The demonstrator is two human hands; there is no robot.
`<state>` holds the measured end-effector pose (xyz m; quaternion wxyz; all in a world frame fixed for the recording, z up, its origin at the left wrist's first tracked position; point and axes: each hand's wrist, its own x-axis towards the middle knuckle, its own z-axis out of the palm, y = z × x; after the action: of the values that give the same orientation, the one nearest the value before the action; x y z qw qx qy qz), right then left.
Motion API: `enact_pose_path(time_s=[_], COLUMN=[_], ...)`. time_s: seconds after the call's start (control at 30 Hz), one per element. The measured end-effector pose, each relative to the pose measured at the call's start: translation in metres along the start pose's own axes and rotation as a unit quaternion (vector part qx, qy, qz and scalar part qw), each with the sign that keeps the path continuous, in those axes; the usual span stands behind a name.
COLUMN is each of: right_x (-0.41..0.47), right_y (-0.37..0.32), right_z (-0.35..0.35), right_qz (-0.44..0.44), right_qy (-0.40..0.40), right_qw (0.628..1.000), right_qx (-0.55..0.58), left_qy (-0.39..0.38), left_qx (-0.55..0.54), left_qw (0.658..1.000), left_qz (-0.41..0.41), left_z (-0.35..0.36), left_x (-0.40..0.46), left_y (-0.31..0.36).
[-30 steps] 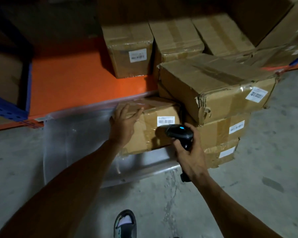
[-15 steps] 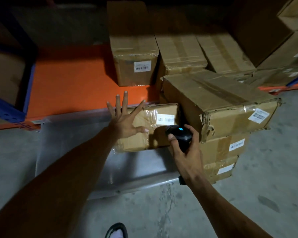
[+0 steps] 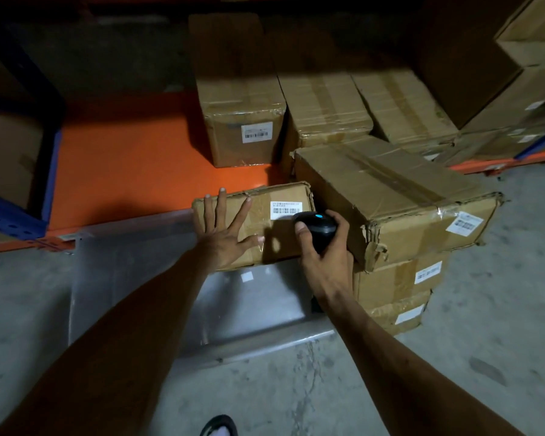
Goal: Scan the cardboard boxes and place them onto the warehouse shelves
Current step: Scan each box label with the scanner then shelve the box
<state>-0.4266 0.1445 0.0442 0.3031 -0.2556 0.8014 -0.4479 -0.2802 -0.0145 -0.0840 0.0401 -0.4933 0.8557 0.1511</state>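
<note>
A: What are the fingers doing?

B: The left hand (image 3: 224,243) has its fingers (image 3: 220,209) spread flat and straight, pressing on the front of a small box (image 3: 255,225). The right hand (image 3: 326,262) has its fingers curled round a black scanner (image 3: 316,227), thumb on its near side; a blue light shows on top.

A: Where is that box?

B: It sits on a grey metal platform (image 3: 158,278) on the concrete floor (image 3: 296,388), just at the edge of the orange shelf (image 3: 123,165). The scanner's head is right beside the white label (image 3: 286,209) on the box's front.

A: And around it?

B: To the right, touching it, a stack of boxes; the top one (image 3: 390,202) is big, torn at the near corner, with its own label (image 3: 464,223). Behind, on the shelf, stand more boxes in a row; the leftmost (image 3: 243,121) shows a barcode sticker. A blue shelf post (image 3: 49,158) is at the left, and a sandal (image 3: 219,427) shows at the bottom edge
</note>
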Motion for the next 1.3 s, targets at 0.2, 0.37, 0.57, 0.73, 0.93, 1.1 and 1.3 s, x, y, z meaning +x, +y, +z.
enact_pose_path(time_s=[0.2, 0.37, 0.57, 0.73, 0.93, 1.1, 1.3], right_x=[0.016, 0.023, 0.022, 0.02, 0.022, 0.033, 0.089], right_y=[-0.011, -0.008, -0.011, -0.015, -0.021, -0.048, -0.089], right_z=[0.009, 0.014, 0.013, 0.01, 0.005, -0.023, -0.081], right_qz=[-0.001, 0.001, 0.007, 0.007, 0.019, -0.011, 0.046], right_qy=[0.005, 0.012, -0.003, -0.003, -0.007, 0.005, 0.056], right_qw=[1.0, 1.0, 1.0, 1.0, 0.998, 0.988, 0.929], right_qx=[-0.002, -0.008, -0.006, -0.012, -0.059, -0.157, -0.362], left_qy=[-0.047, -0.052, -0.053, -0.06, -0.081, -0.125, -0.167], left_qx=[0.008, -0.017, -0.022, -0.019, -0.023, -0.017, -0.017], left_qw=[0.999, 0.998, 0.998, 0.998, 0.996, 0.992, 0.985], left_qz=[0.003, 0.014, 0.018, 0.013, 0.008, -0.01, -0.03], left_z=[-0.001, -0.005, -0.006, -0.008, -0.012, -0.02, -0.029], left_x=[-0.002, -0.003, -0.002, -0.003, -0.004, -0.001, 0.003], left_y=[0.007, 0.005, 0.005, 0.007, 0.007, 0.014, 0.019])
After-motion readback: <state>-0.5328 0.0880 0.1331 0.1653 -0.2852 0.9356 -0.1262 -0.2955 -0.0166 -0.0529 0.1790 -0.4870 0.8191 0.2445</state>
